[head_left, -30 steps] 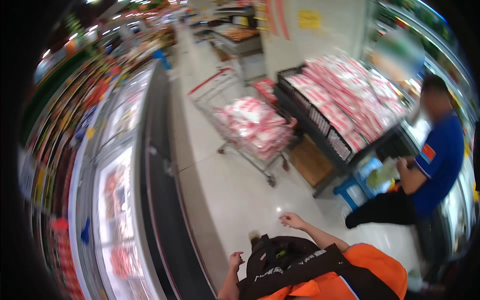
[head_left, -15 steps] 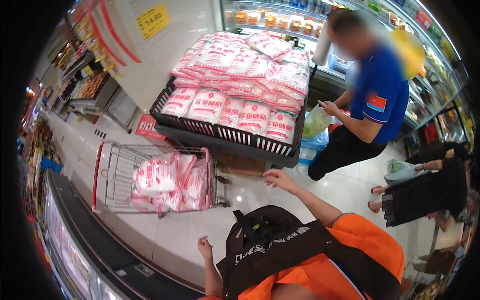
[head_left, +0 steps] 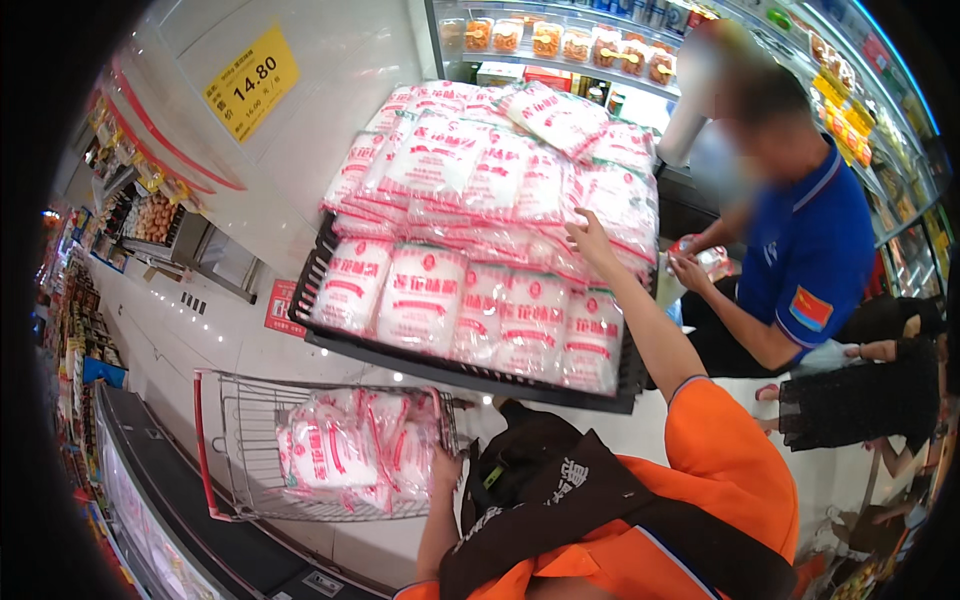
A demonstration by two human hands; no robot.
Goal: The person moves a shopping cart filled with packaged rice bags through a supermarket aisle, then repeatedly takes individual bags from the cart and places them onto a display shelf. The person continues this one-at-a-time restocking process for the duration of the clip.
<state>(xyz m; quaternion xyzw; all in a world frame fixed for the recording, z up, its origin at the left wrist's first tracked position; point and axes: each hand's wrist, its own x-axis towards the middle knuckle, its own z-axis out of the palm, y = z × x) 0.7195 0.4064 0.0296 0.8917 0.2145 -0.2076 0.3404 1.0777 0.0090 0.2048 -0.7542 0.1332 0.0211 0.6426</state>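
Observation:
White plastic bags with pink print [head_left: 435,160] are heaped high in a black slotted display tray [head_left: 470,375]. My right hand [head_left: 592,242] reaches over the tray's right half, fingers apart, at the front of the pile. It holds nothing that I can see. More of these bags [head_left: 330,440] lie in a wire shopping cart [head_left: 245,450] at the left. My left hand [head_left: 445,470] is at the cart's right end, against its rim beside the bags; its fingers are too hidden to show whether they grip.
A person in a blue shirt [head_left: 800,240] stands right of the tray, handling a small red-and-white package [head_left: 710,258]. Behind are chilled shelves with tubs [head_left: 547,38]. A dark-edged freezer case [head_left: 190,490] runs along the lower left. Someone in black [head_left: 860,395] is at the right.
My right hand has moved up and forward from below the tray to the bag pile. My left hand has come up to the cart's end. The tray looks nearer.

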